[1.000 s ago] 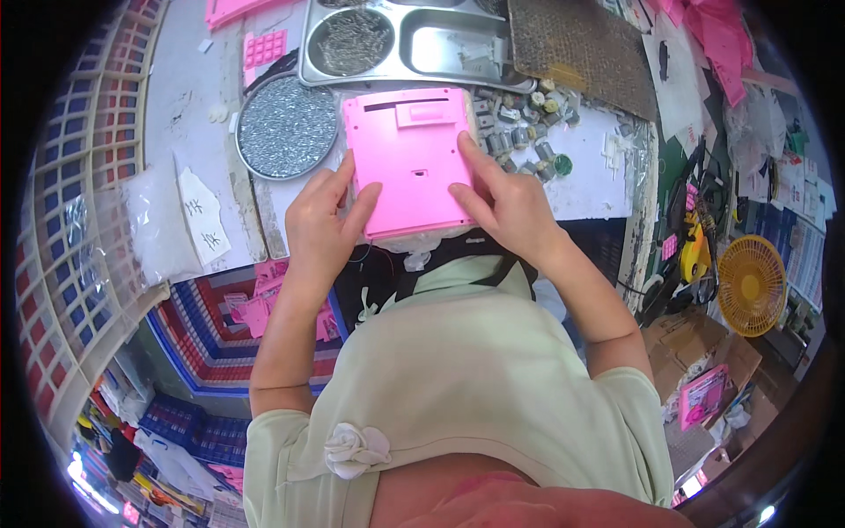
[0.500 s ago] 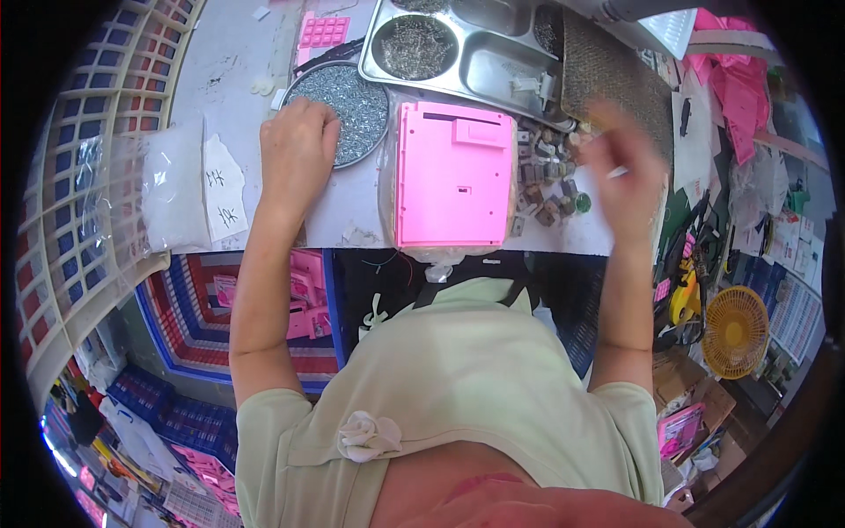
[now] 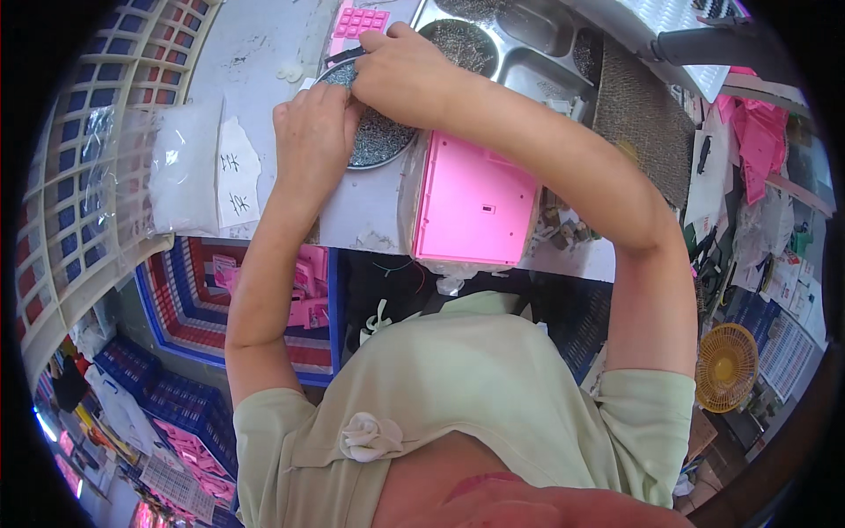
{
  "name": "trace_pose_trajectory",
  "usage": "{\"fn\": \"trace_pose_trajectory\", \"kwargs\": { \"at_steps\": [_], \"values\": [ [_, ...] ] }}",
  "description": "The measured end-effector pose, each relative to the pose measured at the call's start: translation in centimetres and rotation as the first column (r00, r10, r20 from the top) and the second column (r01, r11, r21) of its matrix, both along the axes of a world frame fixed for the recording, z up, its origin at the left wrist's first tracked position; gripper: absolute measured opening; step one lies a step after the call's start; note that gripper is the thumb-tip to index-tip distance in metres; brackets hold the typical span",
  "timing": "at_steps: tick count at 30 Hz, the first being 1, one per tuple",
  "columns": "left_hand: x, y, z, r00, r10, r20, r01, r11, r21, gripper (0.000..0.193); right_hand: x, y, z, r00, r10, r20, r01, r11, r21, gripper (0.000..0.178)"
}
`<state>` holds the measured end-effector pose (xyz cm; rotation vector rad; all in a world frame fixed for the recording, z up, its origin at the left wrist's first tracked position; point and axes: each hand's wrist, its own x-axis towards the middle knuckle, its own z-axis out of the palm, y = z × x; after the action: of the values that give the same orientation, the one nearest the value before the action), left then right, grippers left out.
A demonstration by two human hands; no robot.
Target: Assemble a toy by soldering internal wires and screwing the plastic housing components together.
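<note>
My left hand (image 3: pixel 315 132) is over the left rim of a round metal dish (image 3: pixel 387 141) full of small silvery screws. Its fingers are bent and pressed together; what they hold, if anything, is hidden. My right hand (image 3: pixel 400 75) reaches across from the right, over the dish's far side, fingers curled close to the left hand's fingertips. I cannot make out anything in its grip. A black strip-like thing (image 3: pixel 345 56) lies beside the right hand, near a pink keypad piece (image 3: pixel 359 23). The pink plastic housing (image 3: pixel 475 207) lies flat in front of me, partly under my right forearm.
A steel compartment tray (image 3: pixel 537 70) with small metal parts stands behind the housing. Small metal blocks (image 3: pixel 563 224) lie right of it. A clear plastic bag (image 3: pixel 180 167) and white paper (image 3: pixel 238 172) lie left, by a white plastic basket (image 3: pixel 123 88). Below is a blue crate (image 3: pixel 334 308) of pink parts.
My right hand has swung left from the metal blocks to the dish, beside my left hand. The left hand stays at the dish. The whole view has shifted slightly.
</note>
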<state>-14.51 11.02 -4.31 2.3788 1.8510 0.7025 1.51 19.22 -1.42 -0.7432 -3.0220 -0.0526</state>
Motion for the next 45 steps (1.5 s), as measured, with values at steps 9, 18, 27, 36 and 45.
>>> {"fn": "trace_pose_trajectory", "kwargs": {
  "at_steps": [9, 18, 27, 36, 45],
  "values": [
    [0.2, -2.0, 3.0, 0.884, 0.104, 0.456, 0.078, 0.928, -0.364, 0.021, -0.7, 1.7, -0.4, 0.999, -0.016, -0.048, 0.018, 0.999, 0.028, 0.016],
    [4.0, -3.4, 3.7, 0.901, -0.088, 0.426, 0.175, 0.970, -0.170, 0.021, 7.6, -1.5, 4.4, 0.797, -0.349, -0.492, 0.147, 0.903, -0.403, 0.021],
    [6.5, -1.9, 4.1, 0.870, -0.160, 0.466, 0.285, 0.935, -0.211, 0.023, 18.5, -8.5, 4.3, 0.577, -0.724, -0.378, 0.397, 0.653, -0.645, 0.021],
    [7.1, -1.6, 4.6, 0.945, -0.225, 0.238, 0.270, 0.946, -0.178, 0.025, 18.9, -6.6, 3.7, 0.791, -0.496, -0.359, 0.292, 0.821, -0.491, 0.019],
    [6.9, -1.4, 4.8, 0.943, -0.236, 0.235, 0.294, 0.921, -0.255, 0.025, 19.1, -5.4, 4.3, 0.877, -0.351, -0.329, 0.204, 0.891, -0.407, 0.014]
  ]
}}
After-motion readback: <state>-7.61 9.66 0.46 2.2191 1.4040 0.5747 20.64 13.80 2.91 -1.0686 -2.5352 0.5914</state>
